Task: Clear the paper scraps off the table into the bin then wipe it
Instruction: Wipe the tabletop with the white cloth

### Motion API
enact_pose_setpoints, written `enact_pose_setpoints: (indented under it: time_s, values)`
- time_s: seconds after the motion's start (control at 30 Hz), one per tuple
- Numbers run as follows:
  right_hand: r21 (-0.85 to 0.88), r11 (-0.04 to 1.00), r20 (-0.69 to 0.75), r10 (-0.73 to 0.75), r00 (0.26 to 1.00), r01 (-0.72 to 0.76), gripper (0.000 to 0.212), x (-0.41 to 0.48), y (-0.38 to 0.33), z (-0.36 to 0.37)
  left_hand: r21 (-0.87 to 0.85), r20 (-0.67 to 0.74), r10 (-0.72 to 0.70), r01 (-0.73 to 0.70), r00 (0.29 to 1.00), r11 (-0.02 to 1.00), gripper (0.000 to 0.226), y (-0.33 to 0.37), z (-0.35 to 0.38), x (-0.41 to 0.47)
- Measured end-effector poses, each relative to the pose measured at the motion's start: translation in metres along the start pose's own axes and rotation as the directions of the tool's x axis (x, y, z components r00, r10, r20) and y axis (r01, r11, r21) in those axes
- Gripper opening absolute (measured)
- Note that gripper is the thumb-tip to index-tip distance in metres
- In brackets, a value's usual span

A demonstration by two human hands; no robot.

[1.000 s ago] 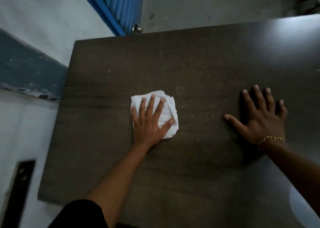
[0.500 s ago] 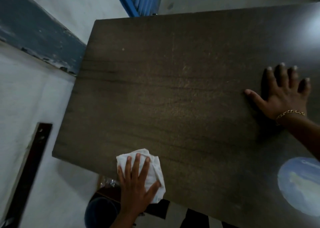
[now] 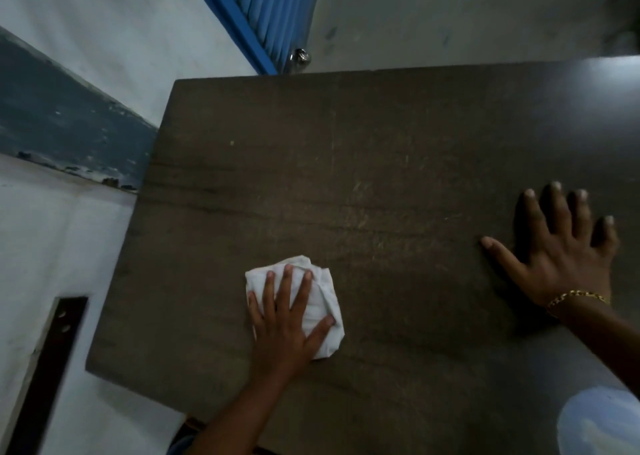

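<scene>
Cloth (image 3: pixel 320 300) back inward from table (image 3: pixel 381 177) edge

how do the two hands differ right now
The left hand presses on a white cloth; the right hand lies directly on the bare table. The right hand's wrist wears a gold bracelet; the left hand's wrist is bare. Both lie flat with fingers spread.

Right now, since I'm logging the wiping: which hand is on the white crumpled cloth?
The left hand, fingers spread flat on the white crumpled cloth. The right hand, wearing a gold chain bracelet, rests on the bare dark brown tabletop instead.
</scene>
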State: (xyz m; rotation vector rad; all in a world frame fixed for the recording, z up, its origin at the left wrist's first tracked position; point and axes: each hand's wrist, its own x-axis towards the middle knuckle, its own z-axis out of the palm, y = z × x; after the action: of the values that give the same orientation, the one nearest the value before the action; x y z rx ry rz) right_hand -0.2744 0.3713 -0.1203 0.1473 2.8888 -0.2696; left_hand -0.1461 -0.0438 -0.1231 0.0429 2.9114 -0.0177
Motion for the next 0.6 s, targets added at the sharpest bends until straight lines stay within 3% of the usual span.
enact_pose_setpoints:
  time_s: [0.4, 0.6]
  values:
    - [-0.076, 0.993, 0.029, 0.095, 0.995, -0.093, 0.098, 0.006, -0.005, -0.001, -0.032, -0.157, 0.047, -0.052, 0.987, 0.998, 0.085, 0.015, -0.046, 0.260]
    - [-0.083, 0.992, 0.048, 0.104, 0.993, -0.100, 0.100, 0.011, 0.001, 0.001, -0.067, -0.126, 0.043, -0.052, 0.991, 0.996, 0.087, 0.027, -0.068, 0.362]
